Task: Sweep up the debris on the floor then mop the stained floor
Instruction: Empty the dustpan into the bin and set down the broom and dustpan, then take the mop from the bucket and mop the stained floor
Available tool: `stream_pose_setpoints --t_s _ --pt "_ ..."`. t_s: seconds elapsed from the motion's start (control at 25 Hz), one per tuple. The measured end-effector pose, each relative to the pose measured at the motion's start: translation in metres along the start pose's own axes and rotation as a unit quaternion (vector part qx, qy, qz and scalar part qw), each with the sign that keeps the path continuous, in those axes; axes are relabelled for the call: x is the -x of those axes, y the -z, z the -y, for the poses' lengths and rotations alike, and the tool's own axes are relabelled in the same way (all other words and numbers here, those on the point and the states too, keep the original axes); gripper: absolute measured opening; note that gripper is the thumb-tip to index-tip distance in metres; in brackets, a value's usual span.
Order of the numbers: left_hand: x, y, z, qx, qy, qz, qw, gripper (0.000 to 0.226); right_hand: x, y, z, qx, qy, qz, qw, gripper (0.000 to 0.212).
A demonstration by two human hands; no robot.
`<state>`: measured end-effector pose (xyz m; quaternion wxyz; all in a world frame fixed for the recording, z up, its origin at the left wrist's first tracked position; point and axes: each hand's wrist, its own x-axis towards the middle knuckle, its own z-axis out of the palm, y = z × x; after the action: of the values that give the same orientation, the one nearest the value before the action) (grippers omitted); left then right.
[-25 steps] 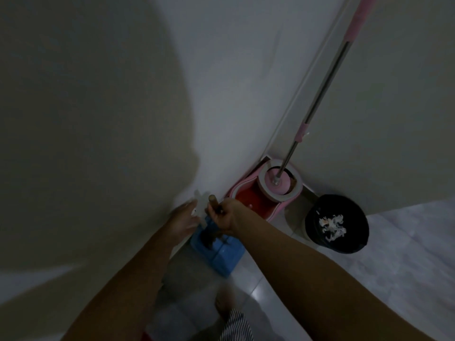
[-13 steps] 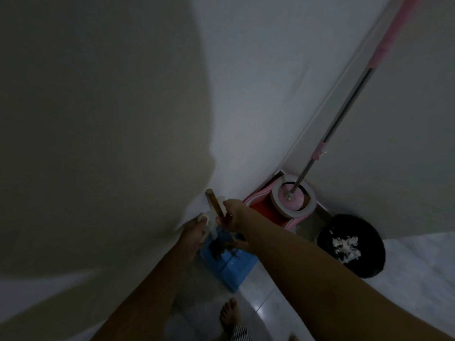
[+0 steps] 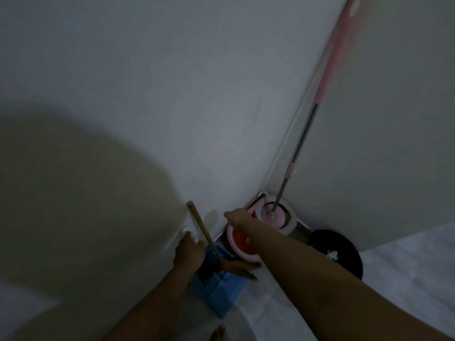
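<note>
The mop [image 3: 305, 141] stands in the lower right of the middle, its head sitting in the pink bucket [image 3: 248, 232] in the corner. Its long handle leans up to the top right. The right hand [image 3: 237, 216] reaches toward the bucket and holds nothing; I cannot tell how wide its fingers are. The left hand [image 3: 188, 249] is low in the middle by the wall, touching something white; its grip is unclear. A broom stick [image 3: 200, 230] leans between the hands, over the blue dustpan [image 3: 219, 286]. A black bin [image 3: 342, 254] sits at the right.
</note>
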<state>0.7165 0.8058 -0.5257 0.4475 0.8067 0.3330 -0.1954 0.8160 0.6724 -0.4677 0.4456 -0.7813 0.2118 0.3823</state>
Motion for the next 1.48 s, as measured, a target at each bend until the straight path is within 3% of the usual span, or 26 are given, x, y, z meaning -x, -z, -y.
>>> stream_pose_setpoints --t_s 0.2,0.36,0.56,0.76,1.04,1.24,1.48 --pt "0.009 -0.018 -0.058 -0.072 -0.081 0.092 0.99 0.053 0.02 0.086 -0.014 0.126 0.04 -0.091 0.987 0.041" --pt "0.008 -0.037 -0.113 -0.125 -0.143 0.134 0.973 0.05 0.025 0.161 -0.011 0.133 0.06 -0.152 0.977 0.031" --pt "-0.004 -0.066 -0.192 -0.148 -0.182 0.132 0.963 0.047 0.015 0.248 0.006 0.171 0.098 -0.213 0.957 0.049" --pt "-0.039 -0.103 -0.285 -0.133 -0.219 0.103 0.961 0.044 -0.024 0.336 0.058 0.168 0.17 -0.219 0.946 0.06" --pt "-0.089 -0.161 -0.416 -0.003 -0.231 0.048 0.972 0.039 -0.092 0.418 0.144 0.133 0.267 -0.179 0.937 0.067" --pt "-0.115 -0.194 -0.455 0.034 -0.187 0.072 0.979 0.061 -0.11 0.427 0.179 0.049 0.351 -0.132 0.926 0.045" --pt "-0.128 -0.23 -0.448 -0.012 -0.18 0.08 0.98 0.035 -0.104 0.429 0.145 -0.033 0.381 -0.128 0.915 0.028"
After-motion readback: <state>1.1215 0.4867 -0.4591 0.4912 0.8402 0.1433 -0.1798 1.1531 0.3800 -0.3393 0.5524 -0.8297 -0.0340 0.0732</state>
